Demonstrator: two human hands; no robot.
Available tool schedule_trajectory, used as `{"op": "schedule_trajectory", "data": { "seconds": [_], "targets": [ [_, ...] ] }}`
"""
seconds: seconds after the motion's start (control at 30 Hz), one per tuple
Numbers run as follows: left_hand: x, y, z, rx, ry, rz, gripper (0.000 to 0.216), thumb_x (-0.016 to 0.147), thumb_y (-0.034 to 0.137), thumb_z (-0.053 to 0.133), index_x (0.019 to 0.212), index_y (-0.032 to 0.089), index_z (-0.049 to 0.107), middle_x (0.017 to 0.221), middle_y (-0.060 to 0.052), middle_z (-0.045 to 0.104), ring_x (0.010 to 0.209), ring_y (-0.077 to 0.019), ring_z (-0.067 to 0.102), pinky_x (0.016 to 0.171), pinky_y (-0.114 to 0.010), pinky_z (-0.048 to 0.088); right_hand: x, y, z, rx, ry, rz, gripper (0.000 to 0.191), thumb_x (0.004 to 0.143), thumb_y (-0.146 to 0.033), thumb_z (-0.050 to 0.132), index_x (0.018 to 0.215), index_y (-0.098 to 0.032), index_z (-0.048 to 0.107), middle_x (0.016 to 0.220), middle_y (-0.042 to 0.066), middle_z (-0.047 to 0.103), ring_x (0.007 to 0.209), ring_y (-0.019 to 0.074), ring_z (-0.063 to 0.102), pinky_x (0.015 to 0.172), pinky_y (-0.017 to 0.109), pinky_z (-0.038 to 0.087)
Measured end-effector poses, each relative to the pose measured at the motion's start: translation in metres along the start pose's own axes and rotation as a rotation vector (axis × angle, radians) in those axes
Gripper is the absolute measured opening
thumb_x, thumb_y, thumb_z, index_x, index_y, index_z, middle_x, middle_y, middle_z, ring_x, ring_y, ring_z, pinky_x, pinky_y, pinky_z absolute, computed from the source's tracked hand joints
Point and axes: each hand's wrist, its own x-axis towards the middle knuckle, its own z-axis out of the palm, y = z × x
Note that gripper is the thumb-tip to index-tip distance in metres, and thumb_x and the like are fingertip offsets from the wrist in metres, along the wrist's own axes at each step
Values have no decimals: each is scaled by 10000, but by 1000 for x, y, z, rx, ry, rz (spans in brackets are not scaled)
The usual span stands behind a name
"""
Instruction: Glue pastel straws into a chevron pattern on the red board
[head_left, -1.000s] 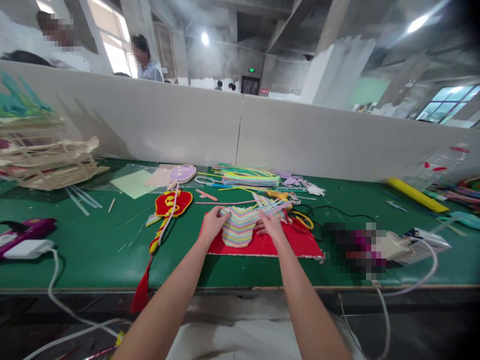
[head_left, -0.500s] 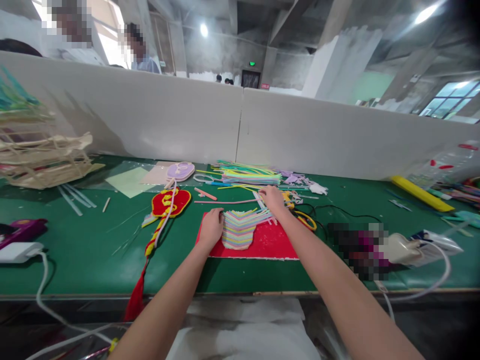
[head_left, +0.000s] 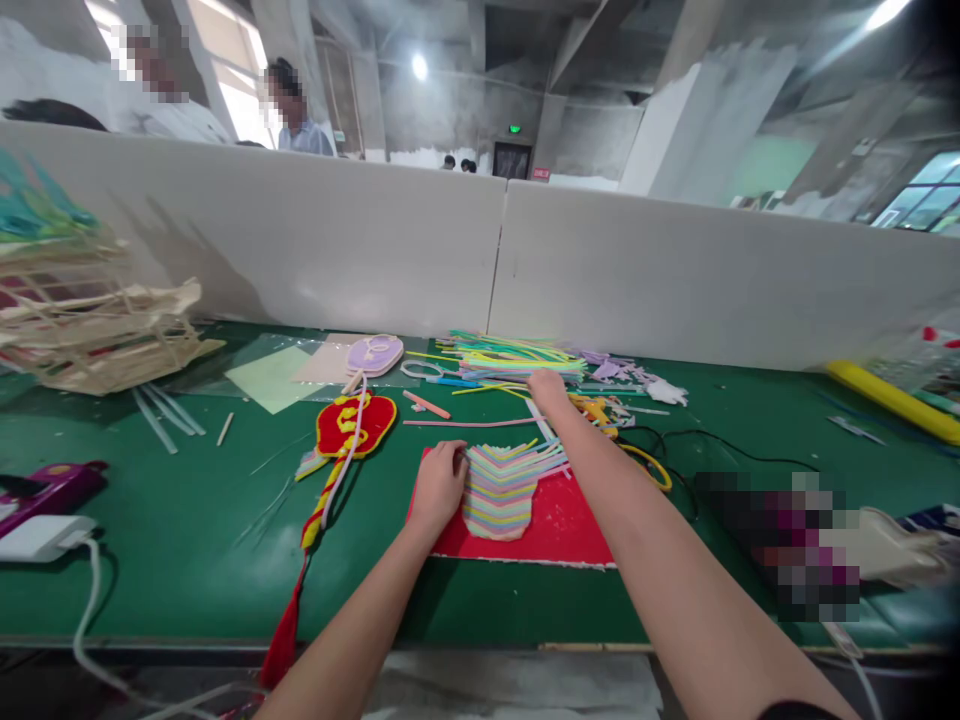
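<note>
A panel of pastel stripes (head_left: 499,495), with loose strip ends fanning out at its upper right, lies on a red board (head_left: 570,525). At the panel's left edge, my left hand (head_left: 441,488) rests on the board, its bent fingers closed against the edge. My right hand (head_left: 551,392) reaches past the board to the near side of a bundle of coloured strips (head_left: 517,352). Its fingers are curled down and partly hidden, so what they hold does not show. A white strip (head_left: 540,420) lies just below that hand.
Left of the board lies a red and yellow fan-shaped ornament (head_left: 356,425) with a red tassel, below a lilac one (head_left: 373,355). Yellow scissors handles (head_left: 652,468) and a black cable sit to the right. A wooden model (head_left: 112,330) stands far left; a white partition (head_left: 337,240) runs behind.
My right hand has moved slightly farther from me, toward the strip bundle. My left hand stays at the striped panel's edge. The whole view has shifted a little.
</note>
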Motion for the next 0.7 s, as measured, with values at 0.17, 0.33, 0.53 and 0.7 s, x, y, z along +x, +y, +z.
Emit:
{"op": "schedule_trajectory", "data": {
  "seconds": [0.17,0.33,0.53,0.7],
  "targets": [
    [-6,-2,-2,0,4,2,267,836,128,511,1074,158,629,1070,-111,675,1025,-265,620,923,-404,472,-2,13,-10,-28,67,36,350,909,-361,567,1202,-171,553,1214,90,575,1025,203,596,861,413,518],
    [-11,-2,-4,-12,4,10,265,841,138,504,1076,154,626,1070,-115,676,1018,-263,624,910,-403,485,-7,36,-37,4,206,89,340,914,-362,558,1202,-182,553,1217,83,574,1024,201,595,861,415,519],
    [-16,-2,-4,-20,-2,16,269,848,126,508,1091,142,624,1100,-124,668,1035,-262,616,930,-405,477,-29,53,-57,52,325,125,301,928,-363,532,1181,-206,569,1230,82,572,1021,188,591,871,403,516],
    [-17,-3,-5,-9,-15,20,232,873,136,535,1088,144,623,1095,-108,663,1037,-239,610,938,-412,478,-54,57,-68,135,399,212,318,922,-366,543,1190,-197,563,1227,83,572,1022,193,592,866,410,519]
  ]
}}
